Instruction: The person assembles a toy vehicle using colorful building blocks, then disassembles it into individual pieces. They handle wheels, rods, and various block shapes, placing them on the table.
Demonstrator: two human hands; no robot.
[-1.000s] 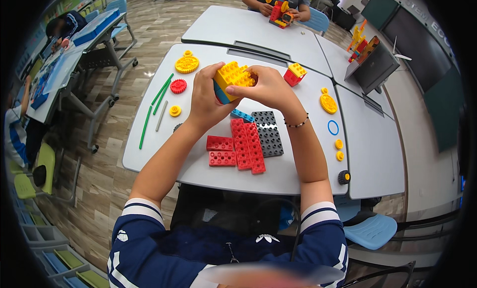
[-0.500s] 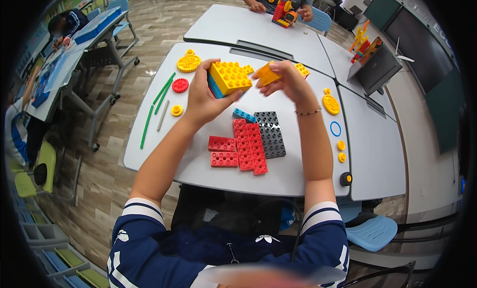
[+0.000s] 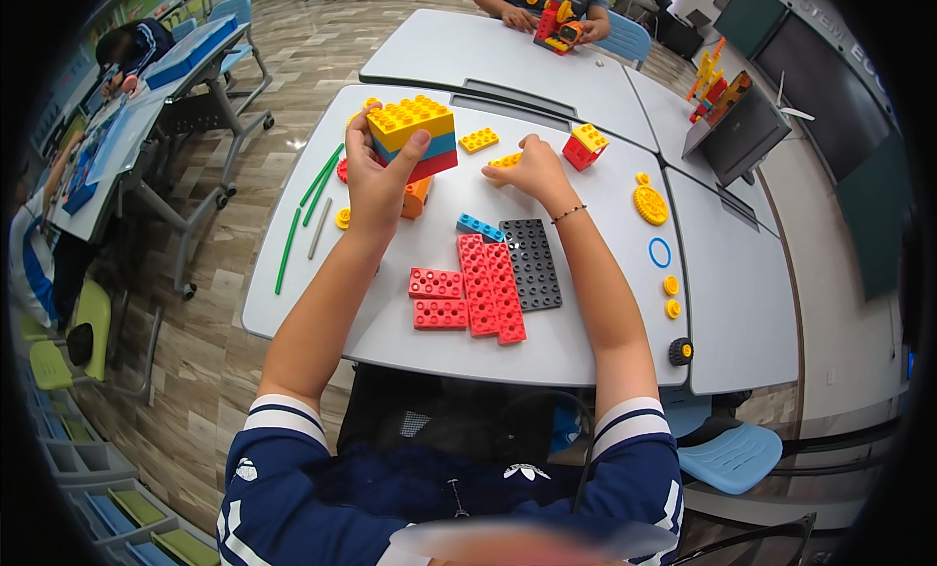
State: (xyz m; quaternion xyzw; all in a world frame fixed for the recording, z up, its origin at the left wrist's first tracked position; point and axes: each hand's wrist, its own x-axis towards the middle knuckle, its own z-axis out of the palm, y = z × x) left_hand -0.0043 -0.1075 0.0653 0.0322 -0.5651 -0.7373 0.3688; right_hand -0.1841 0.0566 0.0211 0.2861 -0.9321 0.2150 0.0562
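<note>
My left hand [image 3: 379,187] grips a stack of building bricks [image 3: 415,137], raised over the table, with yellow on top, blue in the middle and red below. An orange block [image 3: 417,195] shows under the stack, partly hidden. My right hand [image 3: 543,174] is closed on a yellow brick [image 3: 503,163] low over the table; whether the brick touches the surface I cannot tell. Another yellow brick [image 3: 479,140] lies just beyond it. To the right stands a red block with a yellow top [image 3: 586,147].
Closer to me lie red bricks [image 3: 491,288], a black plate [image 3: 533,263] and a blue brick [image 3: 480,226]. Green rods [image 3: 289,249] lie left; a yellow gear [image 3: 649,205], blue ring [image 3: 660,253] and small wheel [image 3: 680,351] lie right. A person sits across, hands at a brick model [image 3: 558,24].
The stack has moved left and turned, showing its layered side. My right hand has lowered from beside it toward the table and now pinches a yellow brick there.
</note>
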